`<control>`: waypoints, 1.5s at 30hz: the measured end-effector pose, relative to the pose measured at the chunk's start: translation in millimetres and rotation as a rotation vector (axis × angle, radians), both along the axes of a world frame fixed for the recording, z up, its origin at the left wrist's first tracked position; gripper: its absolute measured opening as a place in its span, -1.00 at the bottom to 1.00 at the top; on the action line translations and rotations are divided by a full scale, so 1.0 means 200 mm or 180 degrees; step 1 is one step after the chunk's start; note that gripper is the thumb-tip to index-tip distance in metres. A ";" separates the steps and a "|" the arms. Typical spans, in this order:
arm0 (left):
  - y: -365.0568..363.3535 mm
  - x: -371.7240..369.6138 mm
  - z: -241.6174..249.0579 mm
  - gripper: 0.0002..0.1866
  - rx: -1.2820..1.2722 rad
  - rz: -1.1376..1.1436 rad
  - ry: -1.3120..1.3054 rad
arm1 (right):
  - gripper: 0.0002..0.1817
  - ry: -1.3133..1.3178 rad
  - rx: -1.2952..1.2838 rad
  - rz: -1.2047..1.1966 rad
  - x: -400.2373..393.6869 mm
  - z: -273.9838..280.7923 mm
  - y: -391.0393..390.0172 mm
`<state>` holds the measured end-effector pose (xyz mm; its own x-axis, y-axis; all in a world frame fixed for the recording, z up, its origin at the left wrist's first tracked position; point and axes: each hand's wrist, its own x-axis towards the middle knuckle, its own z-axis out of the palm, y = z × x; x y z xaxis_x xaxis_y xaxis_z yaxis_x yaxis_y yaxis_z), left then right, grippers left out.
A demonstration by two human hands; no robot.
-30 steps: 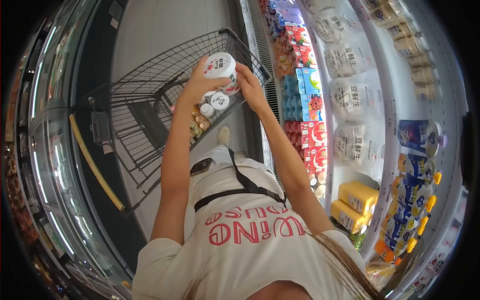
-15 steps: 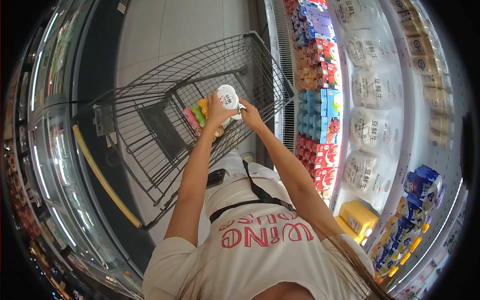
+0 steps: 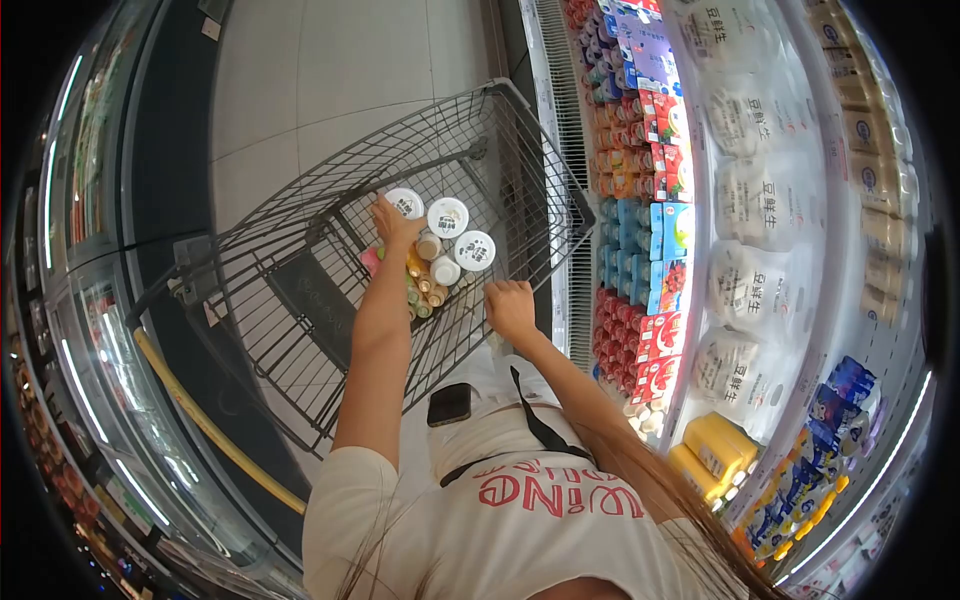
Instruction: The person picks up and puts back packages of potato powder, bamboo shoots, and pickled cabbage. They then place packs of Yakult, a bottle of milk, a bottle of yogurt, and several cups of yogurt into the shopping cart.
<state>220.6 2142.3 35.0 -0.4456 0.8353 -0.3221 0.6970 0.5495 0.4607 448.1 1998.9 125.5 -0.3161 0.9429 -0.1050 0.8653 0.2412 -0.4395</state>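
My left hand (image 3: 397, 224) reaches into the wire shopping cart (image 3: 300, 395), its fingers around the edge of a white-lidded tub (image 3: 405, 203). Two more white-lidded tubs, one with a printed top (image 3: 448, 217) and another nearer me (image 3: 475, 251), stand beside it in the cart. Close to them are a white-capped bottle (image 3: 445, 270) and several small yellowish bottles (image 3: 427, 288). Something pink (image 3: 371, 261) shows partly behind my left forearm. My right hand (image 3: 512, 308) is closed at the cart's near side; whether it grips the rim or anything else is hidden.
Along the right runs a chilled shelf with packs of small bottles (image 3: 622, 240), white bags (image 3: 750, 200) and yellow bottles (image 3: 715, 450). Glass-fronted cabinets (image 3: 110, 330) line the left, with a yellow bar (image 3: 215, 435) near the cart. Tiled floor (image 3: 350, 60) lies ahead.
Both hands were together on a raised white-lidded tub. My left hand has moved left and down into the cart with a tub; my right hand has drawn back toward me, away from the tubs.
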 end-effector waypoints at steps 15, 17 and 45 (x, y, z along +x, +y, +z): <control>-0.04 -0.09 -0.33 0.29 -0.0030 -0.0666 -0.0517 | -0.94 0.0193 0.0074 -0.0440 -0.06 0.05 0.04; -0.06 -0.08 -0.30 0.30 -0.0074 -0.0570 -0.0502 | -0.94 0.0181 0.0119 -0.0436 -0.06 0.05 0.04; -1.43 0.51 0.72 -0.72 0.0421 -0.1339 -0.0165 | -0.71 0.0938 0.0563 0.0179 0.07 0.07 -0.64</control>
<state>322.9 1857.3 178.5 -0.0440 0.9760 -0.2134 0.8215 0.1569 0.5482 461.3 1871.3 140.2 -0.3607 0.9185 0.1619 0.6905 0.3796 -0.6158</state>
